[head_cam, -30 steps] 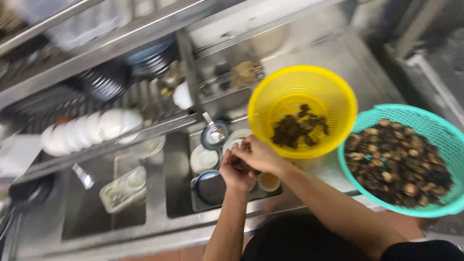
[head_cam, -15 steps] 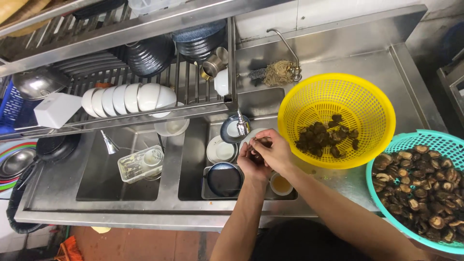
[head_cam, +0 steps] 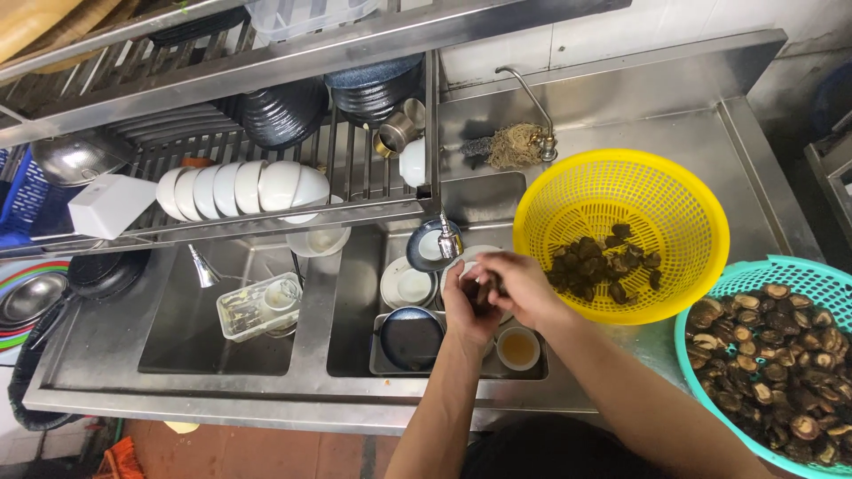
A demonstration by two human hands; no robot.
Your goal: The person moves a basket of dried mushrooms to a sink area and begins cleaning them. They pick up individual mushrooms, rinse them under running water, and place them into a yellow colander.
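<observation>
Two hands, left hand (head_cam: 466, 306) and right hand (head_cam: 519, 286), meet over the sink. Two baskets sit to the right: yellow basket (head_cam: 621, 182), teal basket (head_cam: 781, 275). Two taps: far tap (head_cam: 532, 102), near tap (head_cam: 448, 239).

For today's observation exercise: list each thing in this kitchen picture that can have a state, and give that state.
Yellow basket: partly filled with dark mushrooms.
Teal basket: nearly full of mushrooms.
Left hand: closed around a small dark piece.
Right hand: pinching the same piece.
Right sink basin: holds dirty dishes.
White bowls: racked on edge.
</observation>
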